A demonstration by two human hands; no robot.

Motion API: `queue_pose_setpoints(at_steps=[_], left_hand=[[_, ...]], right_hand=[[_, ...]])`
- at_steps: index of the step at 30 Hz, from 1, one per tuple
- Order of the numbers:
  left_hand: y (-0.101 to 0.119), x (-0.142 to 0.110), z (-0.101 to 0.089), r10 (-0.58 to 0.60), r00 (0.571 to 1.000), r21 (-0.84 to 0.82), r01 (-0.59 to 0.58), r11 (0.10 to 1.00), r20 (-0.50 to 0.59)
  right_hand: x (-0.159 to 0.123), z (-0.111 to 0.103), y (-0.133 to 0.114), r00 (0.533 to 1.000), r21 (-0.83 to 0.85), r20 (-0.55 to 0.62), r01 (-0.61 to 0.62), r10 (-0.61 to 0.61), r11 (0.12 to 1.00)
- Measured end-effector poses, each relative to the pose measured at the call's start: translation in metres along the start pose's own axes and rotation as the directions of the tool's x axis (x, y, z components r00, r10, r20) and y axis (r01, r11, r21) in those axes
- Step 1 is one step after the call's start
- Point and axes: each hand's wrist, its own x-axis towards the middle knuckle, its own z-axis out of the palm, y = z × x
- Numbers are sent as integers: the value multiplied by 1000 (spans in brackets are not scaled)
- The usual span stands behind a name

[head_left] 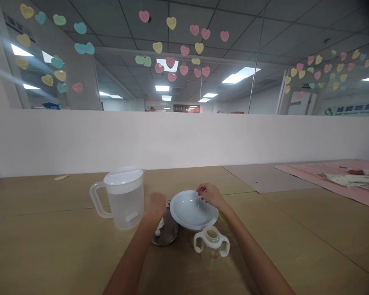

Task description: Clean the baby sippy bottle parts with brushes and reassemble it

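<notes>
My right hand reaches over the rim of a white bowl. Its fingers pinch a thin, pale, stick-like piece that hangs down into the bowl; its exact kind is too small to tell. To the bowl's left, my left hand is closed above a round metal tray, and its fingertips are hidden behind its back. Small white parts lie on this tray, partly covered by my left wrist. Nearer to me stands a clear baby bottle with two white handles and an open top.
A translucent lidded pitcher with liquid stands left of my left hand. A flat, pale oval piece lies at the back left. On the right, a pink cloth carries a doll-like bundle. A low white wall borders the table's back.
</notes>
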Motion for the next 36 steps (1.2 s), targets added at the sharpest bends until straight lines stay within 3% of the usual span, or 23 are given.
queue_pose_setpoints(at_steps=[4,6,9,12,16,20,23,30,36], left_hand=[[-2,-12,-31,-6,998,-52,3,999,-62],[-4,-15,-41,12,991,-142,-31,989,-133],[-5,-16,-48,42,965,-367,-138,920,-258],[0,-15,-47,73,937,-598,-276,752,-340],[16,-12,-43,146,904,-801,-425,421,-403],[30,-9,-40,191,887,-837,-460,297,-420],[37,-8,-39,219,876,-835,-477,275,-429],[44,-5,-38,232,877,-804,-478,353,-420],[45,-5,-38,234,864,-787,-503,356,-446]], right_hand=[[-10,-26,-17,995,166,-88,51,-37,985],[-20,-40,-30,971,308,-201,188,-129,933],[-38,-55,-52,913,392,-333,361,-235,846],[-54,-63,-70,867,426,-413,453,-277,783],[-67,-67,-84,794,428,-530,553,-297,715],[-68,-68,-86,726,378,-618,612,-302,695],[-64,-66,-84,721,353,-620,609,-310,710],[-65,-72,-82,724,352,-624,597,-295,721],[-68,-72,-84,670,129,-634,584,-387,801]])
